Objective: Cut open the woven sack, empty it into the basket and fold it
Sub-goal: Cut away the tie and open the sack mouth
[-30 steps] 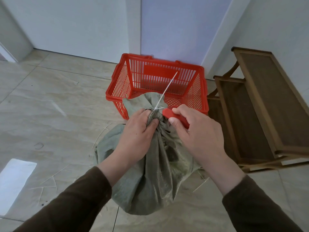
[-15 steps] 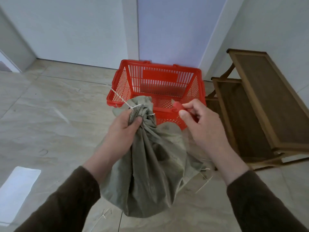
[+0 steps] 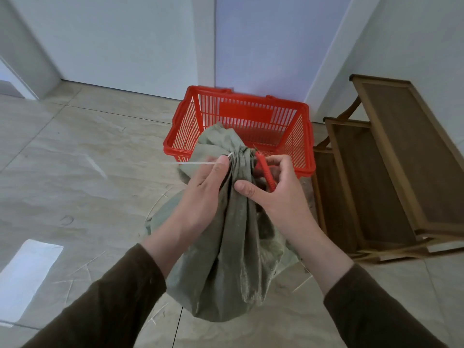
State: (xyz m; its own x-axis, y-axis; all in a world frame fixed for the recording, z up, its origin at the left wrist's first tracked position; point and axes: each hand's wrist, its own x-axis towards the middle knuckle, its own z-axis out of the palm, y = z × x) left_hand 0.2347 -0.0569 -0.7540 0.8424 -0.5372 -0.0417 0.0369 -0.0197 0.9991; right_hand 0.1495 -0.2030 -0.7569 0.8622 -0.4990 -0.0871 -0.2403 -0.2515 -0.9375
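Green woven sack (image 3: 226, 247) standing on floor, near side of red basket (image 3: 305, 136); left hand (image 3: 200, 197) clenched on gathered neck beside white tie (image 3: 198, 163); right hand (image 3: 273, 189) grasping red cutter (image 3: 266, 172) against neck's right.

I see soft, even daylight, a bright patch of glare on the floor (image 3: 75, 172) lower left, and wide-angle bending at the edges.

Green sack (image 3: 226, 247) (woven), red basket (image 3: 305, 136).
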